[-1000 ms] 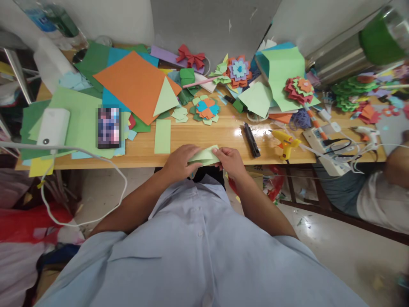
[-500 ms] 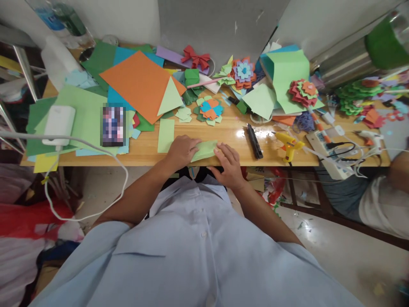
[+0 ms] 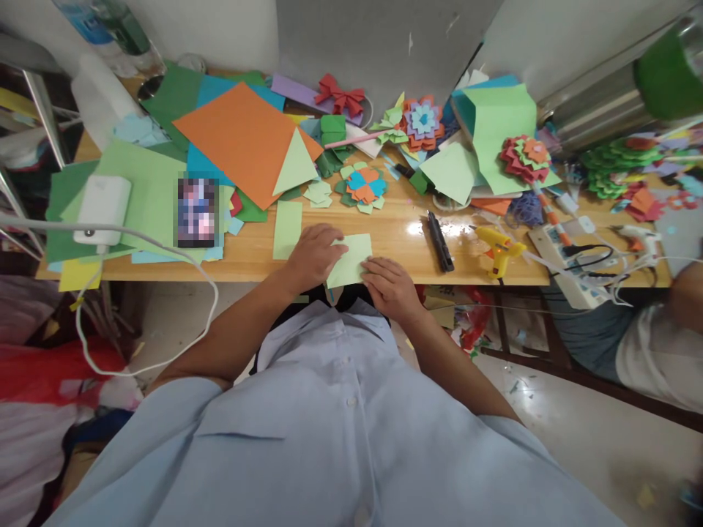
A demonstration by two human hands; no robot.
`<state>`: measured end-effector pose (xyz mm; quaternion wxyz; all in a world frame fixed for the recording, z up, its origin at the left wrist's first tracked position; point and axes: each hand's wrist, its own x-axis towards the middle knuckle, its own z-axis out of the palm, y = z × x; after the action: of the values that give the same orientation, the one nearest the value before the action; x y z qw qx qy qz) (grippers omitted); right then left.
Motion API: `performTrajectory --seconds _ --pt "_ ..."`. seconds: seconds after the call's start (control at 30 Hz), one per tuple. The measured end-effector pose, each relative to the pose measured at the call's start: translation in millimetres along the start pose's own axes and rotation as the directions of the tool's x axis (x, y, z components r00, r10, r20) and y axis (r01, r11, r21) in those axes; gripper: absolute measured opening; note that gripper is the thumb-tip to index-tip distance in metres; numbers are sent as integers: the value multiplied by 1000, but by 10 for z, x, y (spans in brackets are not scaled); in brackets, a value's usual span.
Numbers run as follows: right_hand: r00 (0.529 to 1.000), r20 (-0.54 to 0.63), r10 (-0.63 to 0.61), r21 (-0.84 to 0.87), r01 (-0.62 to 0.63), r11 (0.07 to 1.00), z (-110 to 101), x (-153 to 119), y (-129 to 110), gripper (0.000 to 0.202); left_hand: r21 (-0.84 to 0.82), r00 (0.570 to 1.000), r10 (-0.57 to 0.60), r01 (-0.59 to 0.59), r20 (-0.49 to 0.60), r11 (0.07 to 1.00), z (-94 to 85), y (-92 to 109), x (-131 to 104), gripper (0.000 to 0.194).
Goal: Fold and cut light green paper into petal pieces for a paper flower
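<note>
A small light green sheet of paper (image 3: pixel 352 261) lies at the table's front edge between my hands. My left hand (image 3: pixel 315 256) has its curled fingers closed on the paper's left edge. At the lower right edge of the sheet, my right hand (image 3: pixel 389 285) grips it with bent fingers held together; its thumb is mostly hidden. Behind my left hand rests a light green paper strip (image 3: pixel 288 228). A layered paper flower (image 3: pixel 365 187) in orange, blue and green sits just beyond the sheet.
To the right lie a black cutter-like tool (image 3: pixel 440 241) and a yellow glue gun (image 3: pixel 499 249), near a power strip (image 3: pixel 565 269) with cables. On the left are stacked coloured papers (image 3: pixel 242 139), a phone (image 3: pixel 196 212) and a white charger (image 3: pixel 104 210). Another person's leg (image 3: pixel 587 344) shows at right.
The green paper, folded narrow half a second ago, now lies opened out as a wider sheet. My right hand has moved slightly down toward the table's edge, and its fingers have drawn together.
</note>
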<state>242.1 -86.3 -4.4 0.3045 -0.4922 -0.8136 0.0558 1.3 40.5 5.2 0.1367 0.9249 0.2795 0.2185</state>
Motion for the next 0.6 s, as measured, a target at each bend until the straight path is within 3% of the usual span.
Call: performTrajectory --seconds 0.1,0.2,0.27,0.4,0.6 --pt "1000 13 7 -36 -6 999 -9 -13 -15 17 -87 994 75 -67 86 994 -30 0 -105 29" --pt "1000 6 27 -54 -27 998 -7 -31 -41 17 -144 992 97 -85 78 986 -107 65 -244 28" --pt "999 0 54 -33 -54 998 2 -40 -52 17 -148 992 99 -87 74 985 -146 121 -338 39" --pt "994 -28 104 52 -103 993 10 -30 -32 15 -112 994 41 -30 101 993 -119 203 -438 32" --pt "971 -145 189 175 -163 971 -19 33 10 14 -161 991 -132 135 29 978 -10 247 -363 26"
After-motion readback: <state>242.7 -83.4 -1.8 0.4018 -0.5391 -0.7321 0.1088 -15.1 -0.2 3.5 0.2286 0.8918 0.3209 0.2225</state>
